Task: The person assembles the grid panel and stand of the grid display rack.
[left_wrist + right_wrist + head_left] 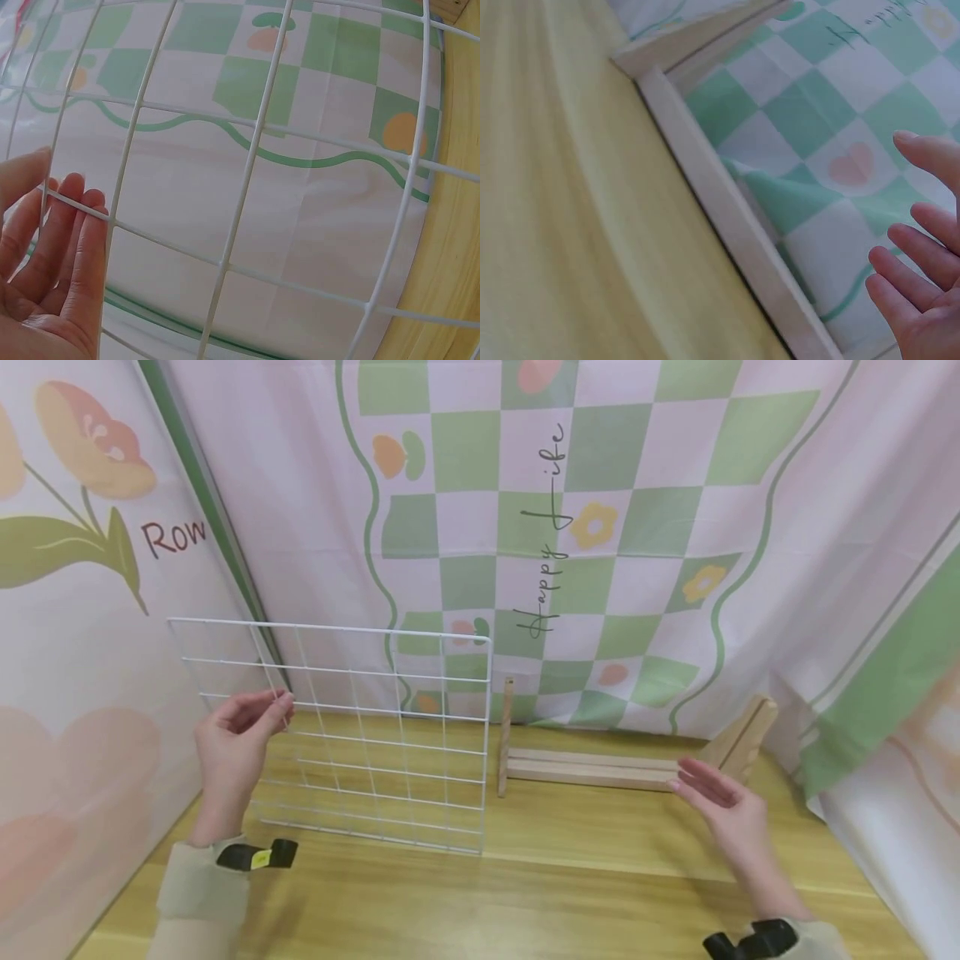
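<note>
Two black straps (257,857) sit nearest, one per wrist, low in the frame. Left hand (234,739), left of center, is pinching a wire of the one white wire grid (403,744). Only the left wrist cam shows how: thumb on one side, fingertips poking behind the mesh. Right hand (726,814), lower right, is relaxed and holding nothing. From the head view it kinda overlaps the wood, but the right wrist cam shows a gap.

The grid's left of center, standing roughly upright, top edge running left to right with a slight dip rightward. Can't tell which side is longer, or if its bottom edge touches the surface (562,885).

Just right of it is one wooden stand (592,771), long axis left to right, two end pieces. The right one has a dark groove line. Way back, top center, there's a green-checkered cloth (532,527) saying "Happy Life".
</note>
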### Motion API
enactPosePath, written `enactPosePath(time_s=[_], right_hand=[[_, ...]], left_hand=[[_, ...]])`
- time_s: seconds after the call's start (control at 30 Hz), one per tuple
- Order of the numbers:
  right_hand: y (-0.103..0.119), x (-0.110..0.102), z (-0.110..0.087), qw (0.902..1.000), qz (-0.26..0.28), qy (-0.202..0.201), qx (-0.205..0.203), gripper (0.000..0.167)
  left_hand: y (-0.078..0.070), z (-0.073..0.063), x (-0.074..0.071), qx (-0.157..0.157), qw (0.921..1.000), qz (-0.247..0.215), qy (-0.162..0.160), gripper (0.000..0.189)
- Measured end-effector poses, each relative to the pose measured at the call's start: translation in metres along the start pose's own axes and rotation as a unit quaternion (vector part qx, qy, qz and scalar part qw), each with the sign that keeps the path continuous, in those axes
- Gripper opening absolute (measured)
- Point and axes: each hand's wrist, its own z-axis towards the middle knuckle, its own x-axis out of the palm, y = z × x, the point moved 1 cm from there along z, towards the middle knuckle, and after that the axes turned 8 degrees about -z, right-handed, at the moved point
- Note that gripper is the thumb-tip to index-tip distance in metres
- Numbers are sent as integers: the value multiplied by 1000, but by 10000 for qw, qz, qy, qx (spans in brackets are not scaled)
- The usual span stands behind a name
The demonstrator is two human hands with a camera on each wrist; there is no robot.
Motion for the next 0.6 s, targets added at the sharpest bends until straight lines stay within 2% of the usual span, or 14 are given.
enactPosePath(time_s=[0.13, 0.33, 0.5, 0.6], right_hand=[[5, -21, 3, 9961, 784, -334, 222, 55], [12, -52, 9, 9838, 1539, -857, 324, 56], [15, -70, 16, 9810, 1517, -1157, 364, 58], [14, -79, 21, 9829, 1388, -1118, 471, 59]], left_hand=[[0, 0, 0, 22, 10000, 42, -10, 19], [0, 0, 0, 61, 10000, 71, -7, 19], [-1, -1, 0, 53, 9999, 122, -18, 20], [-1, -1, -1, 38, 9999, 156, -12, 20]])
